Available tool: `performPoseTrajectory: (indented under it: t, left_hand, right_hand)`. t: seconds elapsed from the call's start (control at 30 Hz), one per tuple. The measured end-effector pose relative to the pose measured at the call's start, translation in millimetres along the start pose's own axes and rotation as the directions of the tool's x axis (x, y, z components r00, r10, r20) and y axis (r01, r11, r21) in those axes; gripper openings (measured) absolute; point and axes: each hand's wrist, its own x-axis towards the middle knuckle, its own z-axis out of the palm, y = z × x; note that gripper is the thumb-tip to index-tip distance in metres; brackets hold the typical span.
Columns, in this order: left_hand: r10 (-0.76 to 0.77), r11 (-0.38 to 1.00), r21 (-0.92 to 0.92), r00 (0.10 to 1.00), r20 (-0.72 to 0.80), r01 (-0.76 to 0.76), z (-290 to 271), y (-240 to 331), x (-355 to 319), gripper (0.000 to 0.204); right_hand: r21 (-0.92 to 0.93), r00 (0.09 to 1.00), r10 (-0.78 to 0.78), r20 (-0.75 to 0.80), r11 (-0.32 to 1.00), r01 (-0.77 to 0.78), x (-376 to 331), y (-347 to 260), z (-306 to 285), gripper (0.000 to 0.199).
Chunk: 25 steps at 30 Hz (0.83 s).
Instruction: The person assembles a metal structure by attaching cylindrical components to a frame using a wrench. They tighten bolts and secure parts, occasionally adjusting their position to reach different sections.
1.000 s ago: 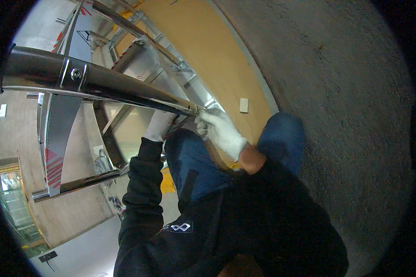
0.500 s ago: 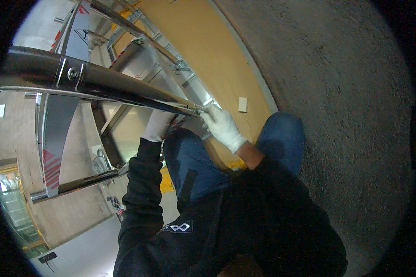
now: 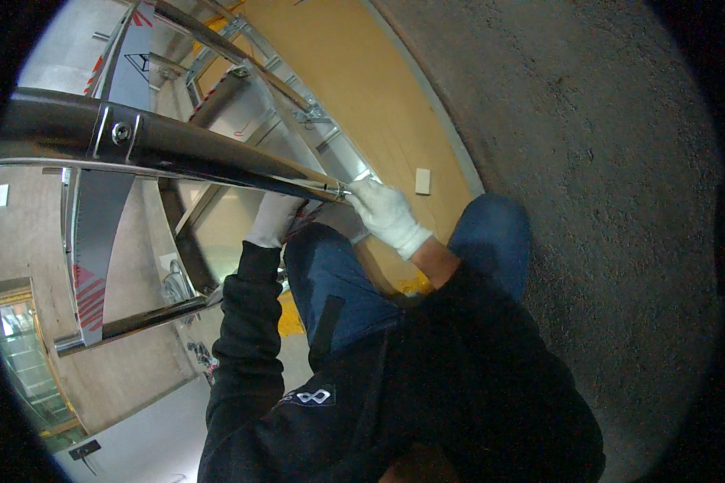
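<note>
A thick shiny metal tube [image 3: 209,149], part of a frame, slants from the left edge toward the middle. At its narrow-looking far end my right hand [image 3: 388,216], in a white glove, is closed with its fingers curled at the tip; any small part under them is hidden. My left hand [image 3: 274,219], also gloved, reaches up beneath the tube next to my left knee. Its fingers are out of sight behind the tube. A bracket with a round bolt [image 3: 121,133] sits on the tube's near part.
Grey panels with red stripes [image 3: 105,225] join the tube to a lower metal tube [image 3: 137,324]. More framework [image 3: 254,68] stands beyond. A tan board [image 3: 362,72] bears a small pale block [image 3: 423,182]. Dark rough floor [image 3: 604,201] spreads at the right; a window [image 3: 36,362] is at lower left.
The tube's near end has dropped slightly and shifted a little left in the view. My right hand stays at the tube's end, moved very slightly left; my left hand is about where it was.
</note>
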Motion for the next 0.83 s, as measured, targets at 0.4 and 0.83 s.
performPoseTrajectory:
  t: [0.4, 0.83]
  left_hand:
    - [-0.032, 0.950, -0.310, 0.999, -0.005, 0.029, 1.0, 8.8, 2.4, 0.017]
    - [-0.011, 0.975, -0.221, 0.999, -0.048, 0.000, 9.3, -14.9, 4.8, 0.018]
  right_hand:
    - [0.289, 0.902, 0.380, 0.205, 0.857, -0.427, 3.2, -11.2, -1.0, 0.019]
    - [0.668, 0.481, 0.521, 0.706, -0.714, -0.208, 14.4, -55.1, -2.1, 0.010]
